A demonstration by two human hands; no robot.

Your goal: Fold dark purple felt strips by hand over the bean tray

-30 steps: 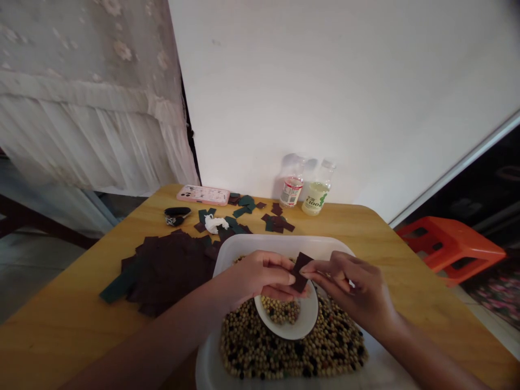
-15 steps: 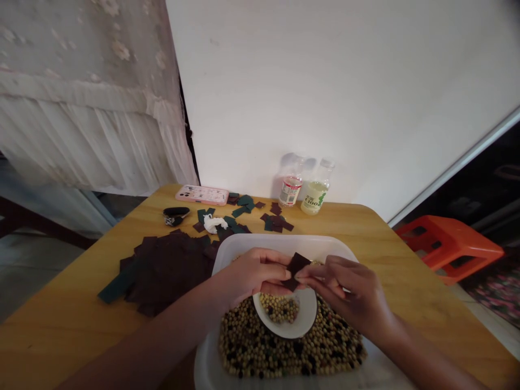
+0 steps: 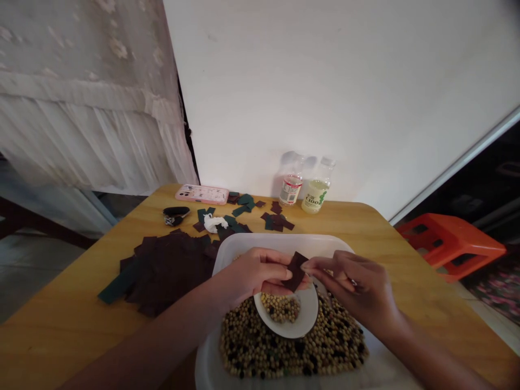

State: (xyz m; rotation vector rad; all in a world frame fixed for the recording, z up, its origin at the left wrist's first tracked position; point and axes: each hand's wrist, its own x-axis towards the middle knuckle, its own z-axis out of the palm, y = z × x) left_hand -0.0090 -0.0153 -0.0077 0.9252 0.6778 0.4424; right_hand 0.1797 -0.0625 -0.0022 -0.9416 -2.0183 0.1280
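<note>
My left hand (image 3: pixel 264 271) pinches a small dark brown rectangular patch (image 3: pixel 296 272), perhaps cloth or leather, between thumb and fingers. Just at the patch's right edge, my right hand (image 3: pixel 353 284) has thumb and index finger pressed together; whatever lies between them is too small to make out. Under both hands is a white bowl (image 3: pixel 309 319) with small yellowish round pieces (image 3: pixel 282 310) inside. It sits in a white tray (image 3: pixel 207 336) full of tan and black bead-like balls (image 3: pixel 276 355). My hands cover part of the bowl's far side.
Left of the tray lies a heap of dark brown and green patches (image 3: pixel 170 271), with smaller groups behind. Toward the wall are a phone (image 3: pixel 203 194), a black-handled clipper-like tool (image 3: pixel 176 215), crumpled white material (image 3: pixel 215 223) and two bottles (image 3: pixel 291 188). An orange stool (image 3: pixel 459 238) stands right.
My right hand has shifted a little to the right, its fingertips moving from the patch's middle to its right edge. My left hand keeps the patch in nearly the same place.
</note>
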